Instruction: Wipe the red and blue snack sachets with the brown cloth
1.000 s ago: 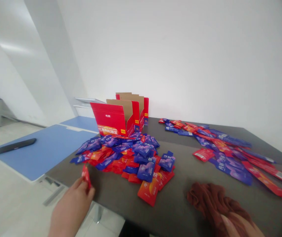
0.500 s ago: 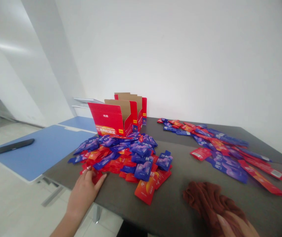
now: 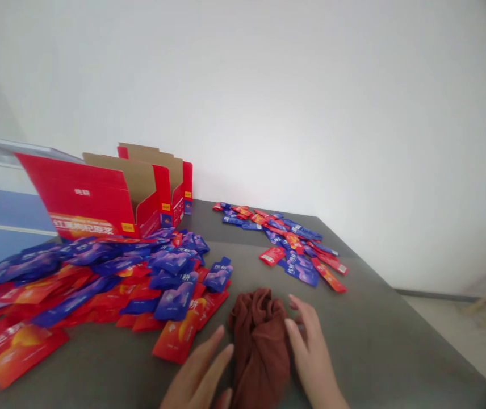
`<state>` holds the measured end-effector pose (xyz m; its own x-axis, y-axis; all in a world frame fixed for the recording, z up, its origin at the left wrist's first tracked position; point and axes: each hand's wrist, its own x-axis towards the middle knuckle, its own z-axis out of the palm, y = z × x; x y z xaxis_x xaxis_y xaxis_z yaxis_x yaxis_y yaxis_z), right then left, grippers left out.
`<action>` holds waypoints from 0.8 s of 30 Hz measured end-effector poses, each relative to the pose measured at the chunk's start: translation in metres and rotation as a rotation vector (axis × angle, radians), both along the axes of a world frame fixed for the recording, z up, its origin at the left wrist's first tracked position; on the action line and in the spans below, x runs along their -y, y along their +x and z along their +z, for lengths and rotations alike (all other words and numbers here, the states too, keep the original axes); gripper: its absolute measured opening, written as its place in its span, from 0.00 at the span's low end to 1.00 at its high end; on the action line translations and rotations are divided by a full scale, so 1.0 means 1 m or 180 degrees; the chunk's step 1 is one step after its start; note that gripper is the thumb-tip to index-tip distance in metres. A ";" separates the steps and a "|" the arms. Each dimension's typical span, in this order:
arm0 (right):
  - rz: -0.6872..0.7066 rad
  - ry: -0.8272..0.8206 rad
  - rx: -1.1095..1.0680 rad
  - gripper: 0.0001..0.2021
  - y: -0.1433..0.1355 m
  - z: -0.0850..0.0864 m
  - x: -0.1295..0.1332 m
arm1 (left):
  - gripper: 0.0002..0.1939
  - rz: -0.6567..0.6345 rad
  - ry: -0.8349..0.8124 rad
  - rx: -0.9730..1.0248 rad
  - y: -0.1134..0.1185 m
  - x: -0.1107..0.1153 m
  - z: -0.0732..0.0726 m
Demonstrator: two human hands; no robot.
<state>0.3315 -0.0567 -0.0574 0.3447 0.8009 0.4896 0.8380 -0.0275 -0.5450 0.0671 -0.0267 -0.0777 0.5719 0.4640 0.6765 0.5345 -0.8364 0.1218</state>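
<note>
Brown cloth point(image 3: 261, 341), crumpled, lies at lower centre of the frame on the dark grey table point(image 3: 396, 346). Its long axis runs near-far, from the bottom edge up toward mid-frame, with the bunched end at the far tip. It sits directly between the two hands.

Left hand point(image 3: 198, 375), lower centre-left, is flat, fingers extended and loosely spread, pointing up-right toward the cloth; the fingertips are just beside the cloth's left edge, contact unclear. It holds nothing.

Right hand point(image 3: 311, 346), lower centre-right, is open, fingers extended up-left, thumb side against the cloth's right edge, touching or very close. Nothing is pinched, no closed grip. The right hand looks slightly nearer the cloth than the left, alongside its upper half.

Just left of the cloth, a red sachet point(image 3: 179, 338) lies flat, near the left fingertips. Beyond it a big pile of red and blue sachets point(image 3: 98, 272) spreads across the left half of the frame. Behind the pile, upper left, stand open red cartons point(image 3: 110, 196) with brown inner flaps. Centre-right, well apart from the cloth, is a smaller scatter of sachets point(image 3: 285, 244). A white wall fills the top.
</note>
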 end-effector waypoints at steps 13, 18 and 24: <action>-0.0368 -0.1080 0.0785 0.15 0.133 0.006 -0.063 | 0.37 -0.0583 -0.0877 -0.0647 0.093 0.000 -0.021; -0.0533 -0.1203 0.0280 0.12 0.125 0.017 -0.049 | 0.40 -0.0551 -0.0850 -0.0686 0.091 0.001 -0.019; -0.0185 -0.0749 -0.0923 0.25 0.060 0.043 0.002 | 0.29 -0.0573 -0.0789 0.0283 0.084 0.009 -0.010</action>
<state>0.3911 -0.0590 -0.0140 0.4903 0.8548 0.1699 0.6430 -0.2232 -0.7326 0.1509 -0.0356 -0.0873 0.6035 0.5176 0.6065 0.3586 -0.8556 0.3734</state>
